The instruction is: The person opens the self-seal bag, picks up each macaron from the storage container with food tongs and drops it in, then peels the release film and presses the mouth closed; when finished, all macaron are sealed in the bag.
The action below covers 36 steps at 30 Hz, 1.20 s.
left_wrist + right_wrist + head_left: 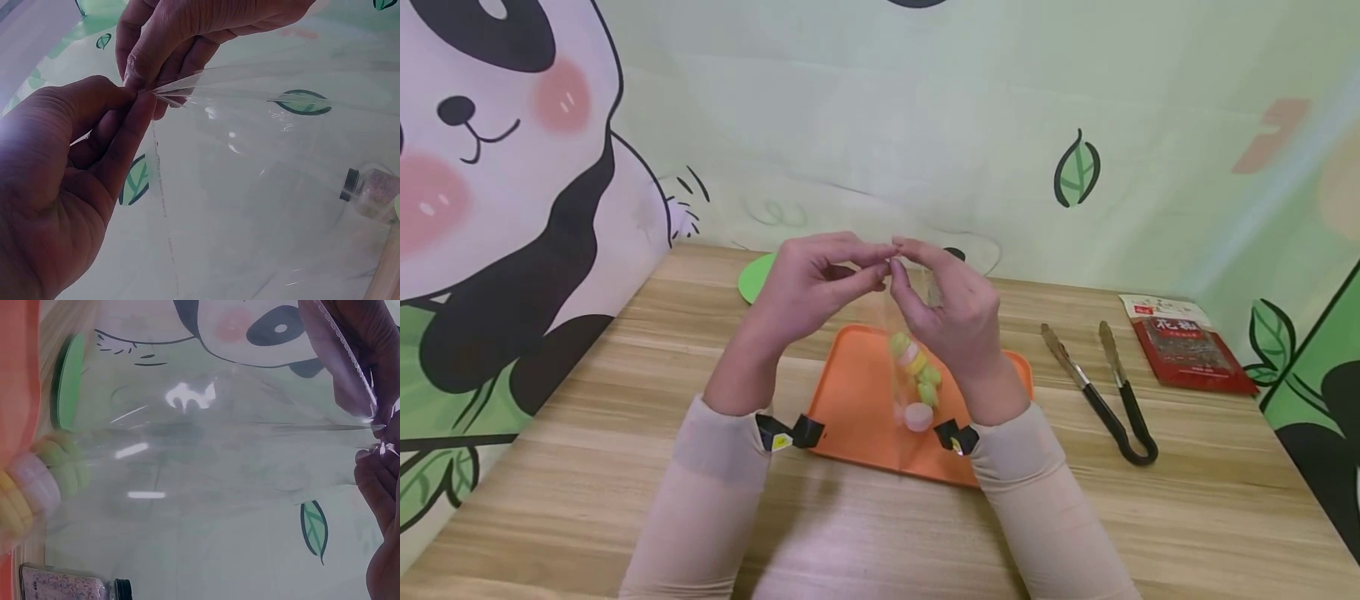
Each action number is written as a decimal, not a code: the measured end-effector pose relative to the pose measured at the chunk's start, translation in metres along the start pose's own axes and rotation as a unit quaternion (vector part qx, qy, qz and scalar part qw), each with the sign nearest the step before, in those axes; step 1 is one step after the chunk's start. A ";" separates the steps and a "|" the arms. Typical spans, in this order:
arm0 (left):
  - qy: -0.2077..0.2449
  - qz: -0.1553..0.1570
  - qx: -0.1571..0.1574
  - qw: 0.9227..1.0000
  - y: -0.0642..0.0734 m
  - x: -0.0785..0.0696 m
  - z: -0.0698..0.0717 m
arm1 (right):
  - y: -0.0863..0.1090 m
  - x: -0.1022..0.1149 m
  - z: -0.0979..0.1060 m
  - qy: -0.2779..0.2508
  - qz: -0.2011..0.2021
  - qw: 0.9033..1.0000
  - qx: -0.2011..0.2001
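My left hand point(811, 287) and right hand point(957, 310) meet above the orange tray point(853, 392). Between fingertips and thumb, each pinches the gathered top edge of a clear plastic bag point(237, 144). The bag hangs below the hands, its film creased and shiny in both wrist views. Toward its lower part show pastel macaron-like pieces point(914, 360) in green, yellow and pink; the right wrist view has them point(34, 481) at the left edge. Whether every piece lies inside the bag, I cannot tell. A pale pink round piece point(918, 417) is lowest.
Right of the tray lie black-handled metal tongs point(1105, 400), spread apart. Farther right is a red spice packet point(1195, 343). Behind my left hand is a green disc point(754, 279). A black-capped jar point(69, 584) with pinkish contents stands near the back wall.
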<state>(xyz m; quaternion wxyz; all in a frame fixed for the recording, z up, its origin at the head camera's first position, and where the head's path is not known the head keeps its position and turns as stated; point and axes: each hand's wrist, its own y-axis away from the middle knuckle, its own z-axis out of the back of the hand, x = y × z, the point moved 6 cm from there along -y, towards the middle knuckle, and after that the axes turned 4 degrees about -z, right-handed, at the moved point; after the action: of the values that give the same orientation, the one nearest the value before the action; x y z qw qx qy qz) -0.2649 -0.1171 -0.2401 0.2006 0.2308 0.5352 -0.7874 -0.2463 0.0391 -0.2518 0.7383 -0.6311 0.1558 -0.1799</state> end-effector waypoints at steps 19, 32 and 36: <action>0.028 0.025 0.015 0.999 0.001 0.005 0.000 | -0.001 -0.003 0.001 -0.020 0.011 0.999 0.043; 0.028 0.027 0.030 0.999 0.001 0.003 -0.005 | -0.002 -0.002 0.003 -0.008 0.019 0.999 0.035; 0.034 0.054 0.023 0.998 0.001 0.005 -0.006 | -0.001 -0.004 0.003 -0.006 0.013 0.999 0.030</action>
<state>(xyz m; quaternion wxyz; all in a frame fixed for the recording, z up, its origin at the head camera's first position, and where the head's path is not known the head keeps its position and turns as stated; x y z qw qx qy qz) -0.2676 -0.1126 -0.2457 0.2197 0.2906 0.5104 -0.7790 -0.2482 0.0438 -0.2504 0.7602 -0.6076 0.1540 -0.1710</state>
